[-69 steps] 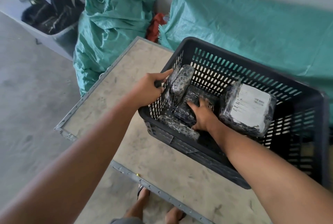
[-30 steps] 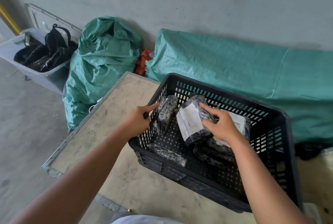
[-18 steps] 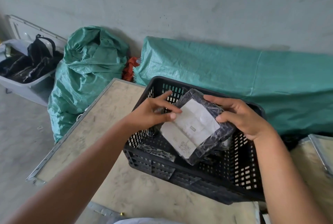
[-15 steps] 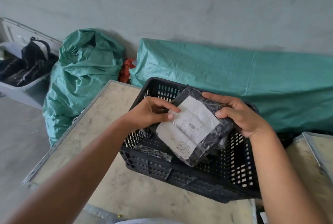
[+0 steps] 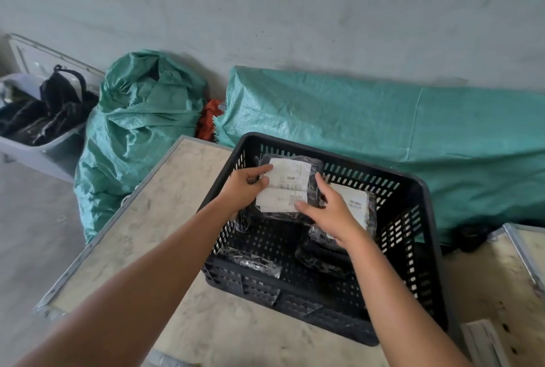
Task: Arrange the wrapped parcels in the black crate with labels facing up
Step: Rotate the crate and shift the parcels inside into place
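A black slotted crate (image 5: 418, 248) stands on a beige table. Both hands hold one black wrapped parcel (image 5: 290, 186) inside the crate near its far left corner, white label facing up. My left hand (image 5: 243, 189) grips its left edge with the thumb on the label. My right hand (image 5: 327, 211) holds its right and near edge. A second labelled parcel (image 5: 358, 204) lies label up at the right, partly behind my right hand. Two dark parcels, one at the near left (image 5: 250, 260) and one under my right wrist (image 5: 320, 260), show no label.
The table (image 5: 165, 219) has a metal rim and drops off at the left. Green woven sacks (image 5: 138, 130) and a long green covered bundle (image 5: 413, 136) lie against the wall behind. A grey bin (image 5: 41, 142) with dark bags sits far left. Another table edge (image 5: 525, 248) is at right.
The labelled parcel was lifted out of the crate, turned with the label towards me, then lowered into the far left part of the crate. My left hand left the crate rim and took the parcel.
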A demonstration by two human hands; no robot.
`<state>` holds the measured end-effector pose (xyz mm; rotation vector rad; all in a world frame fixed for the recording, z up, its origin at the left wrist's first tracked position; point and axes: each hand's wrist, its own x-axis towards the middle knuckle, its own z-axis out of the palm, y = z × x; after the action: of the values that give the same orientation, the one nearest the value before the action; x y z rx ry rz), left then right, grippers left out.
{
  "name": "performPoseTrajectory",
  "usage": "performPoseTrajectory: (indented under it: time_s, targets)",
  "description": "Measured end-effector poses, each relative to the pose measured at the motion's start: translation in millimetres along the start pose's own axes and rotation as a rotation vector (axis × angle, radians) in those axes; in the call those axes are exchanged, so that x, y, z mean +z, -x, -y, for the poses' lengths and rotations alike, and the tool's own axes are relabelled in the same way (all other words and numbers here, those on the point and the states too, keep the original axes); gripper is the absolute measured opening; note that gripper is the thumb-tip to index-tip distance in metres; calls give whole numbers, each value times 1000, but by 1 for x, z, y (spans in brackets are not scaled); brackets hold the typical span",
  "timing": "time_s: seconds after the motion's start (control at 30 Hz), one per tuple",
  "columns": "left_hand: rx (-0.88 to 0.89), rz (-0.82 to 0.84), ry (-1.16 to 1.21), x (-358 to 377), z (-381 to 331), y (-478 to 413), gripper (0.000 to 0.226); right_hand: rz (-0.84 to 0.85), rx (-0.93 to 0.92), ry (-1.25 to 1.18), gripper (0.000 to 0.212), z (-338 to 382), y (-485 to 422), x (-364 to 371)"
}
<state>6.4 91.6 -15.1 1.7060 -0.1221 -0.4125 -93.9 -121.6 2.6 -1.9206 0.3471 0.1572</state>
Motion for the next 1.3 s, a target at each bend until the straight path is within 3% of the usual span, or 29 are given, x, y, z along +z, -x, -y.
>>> performPoseTrajectory:
  time_s: [0.33,0.43,0.6,0.8,0.97,1.2,1.3]
  targets:
    - [-240,353,-507,1,32,-42,79,51,262,196,90,-31,-56,54]
    - [-240,483,-764,11,38,-50,99,88,333,228,95,-39,-64,55]
    - [-198,520,-932,33,56,-63,107,125,402,288,105,-46,-73,65]
    - [-191,464,-1000,41,73,-60,104,106,386,228,108,-64,-76,75]
    - [-145,362,-1099,52,87,-49,97,76,271,372,99,-78,-71,85]
    - [-150,333,-1196,56,93,-50,73,32,242,415,81,-88,-70,91]
    - [-181,376,-1247,58,94,-49,61,81,282,574,78,-90,-69,93]
